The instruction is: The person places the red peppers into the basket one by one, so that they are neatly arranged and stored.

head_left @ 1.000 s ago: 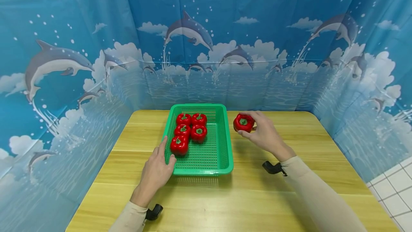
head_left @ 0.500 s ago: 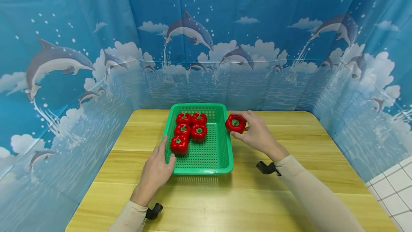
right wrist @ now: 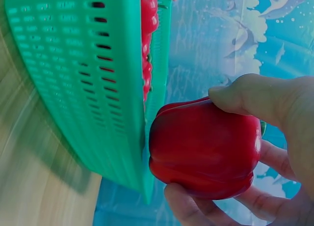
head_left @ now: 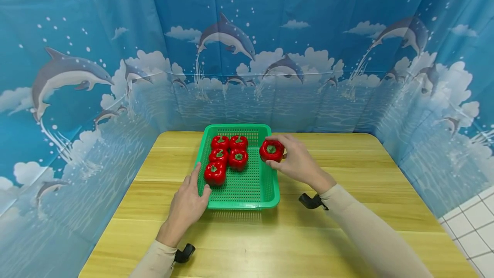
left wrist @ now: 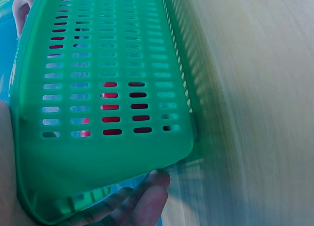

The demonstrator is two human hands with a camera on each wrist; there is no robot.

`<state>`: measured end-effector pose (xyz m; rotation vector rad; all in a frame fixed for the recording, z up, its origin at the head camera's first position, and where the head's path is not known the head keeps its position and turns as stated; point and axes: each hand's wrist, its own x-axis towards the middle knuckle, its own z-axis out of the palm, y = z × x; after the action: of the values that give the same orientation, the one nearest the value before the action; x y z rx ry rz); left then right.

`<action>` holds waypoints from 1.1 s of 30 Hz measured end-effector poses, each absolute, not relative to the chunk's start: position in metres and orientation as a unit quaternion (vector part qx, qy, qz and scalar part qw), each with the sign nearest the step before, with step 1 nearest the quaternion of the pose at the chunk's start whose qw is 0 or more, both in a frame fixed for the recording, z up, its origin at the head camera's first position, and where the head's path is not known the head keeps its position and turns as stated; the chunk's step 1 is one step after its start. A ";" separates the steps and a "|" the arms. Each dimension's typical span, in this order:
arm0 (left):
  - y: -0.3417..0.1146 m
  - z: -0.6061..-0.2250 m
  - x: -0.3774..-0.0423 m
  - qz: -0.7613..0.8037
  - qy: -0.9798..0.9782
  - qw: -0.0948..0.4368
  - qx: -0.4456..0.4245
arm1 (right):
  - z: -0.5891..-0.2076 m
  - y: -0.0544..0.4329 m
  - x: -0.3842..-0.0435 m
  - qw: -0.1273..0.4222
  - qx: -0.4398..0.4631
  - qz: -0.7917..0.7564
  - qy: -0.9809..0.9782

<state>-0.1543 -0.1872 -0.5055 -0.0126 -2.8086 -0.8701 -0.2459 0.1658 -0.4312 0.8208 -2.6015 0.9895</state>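
My right hand (head_left: 297, 162) grips a red bell pepper (head_left: 272, 151) between thumb and fingers, its green stem facing up. In the head view this pepper overlaps the right rim of a green plastic basket (head_left: 270, 192); the right wrist view shows the pepper (right wrist: 206, 147) level with or above the rim. Several more red bell peppers (head_left: 215, 174) sit upright in the basket's left part. My left hand (head_left: 189, 200) holds the basket's near left corner, thumb over the rim. In the left wrist view, its fingers (left wrist: 149, 201) lie outside the wall.
The basket stands on a light wooden table (head_left: 247, 243). Behind and beside the table hangs a blue curtain (head_left: 308, 106) printed with dolphins. White floor tiles (head_left: 471, 226) show at the right. Each wrist carries a black mount (head_left: 185, 253).
My right hand has carried the bell pepper leftward, from beside the basket to its right rim. The left hand, the basket and the other peppers have stayed in place.
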 end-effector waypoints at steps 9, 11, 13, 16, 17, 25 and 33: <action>-0.186 -0.506 -0.155 -0.294 -0.951 0.098 -0.001 | -0.428 0.150 -0.243 0.094 0.288 0.340 -0.890; -0.186 -0.506 -0.155 -0.291 -0.951 0.099 -0.001 | -0.429 0.146 -0.244 0.094 0.290 0.339 -0.890; -0.186 -0.506 -0.155 -0.290 -0.952 0.101 -0.002 | -0.429 0.141 -0.244 0.093 0.290 0.338 -0.891; -0.187 -0.505 -0.157 -0.289 -0.952 0.100 -0.002 | -0.429 0.133 -0.246 0.083 0.289 0.337 -0.892; -0.187 -0.504 -0.157 -0.290 -0.952 0.099 -0.002 | -0.429 0.131 -0.247 0.078 0.289 0.336 -0.893; -0.187 -0.505 -0.157 -0.291 -0.952 0.098 0.000 | -0.430 0.113 -0.250 0.032 0.288 0.324 -0.900; -0.187 -0.505 -0.155 -0.293 -0.951 0.094 -0.001 | -0.432 0.102 -0.254 -0.009 0.300 0.313 -0.901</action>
<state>-0.1550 -0.1865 -0.5053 -0.0033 -2.8225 -0.8695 -0.2538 0.1023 -0.4323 0.9474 -2.8476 0.9879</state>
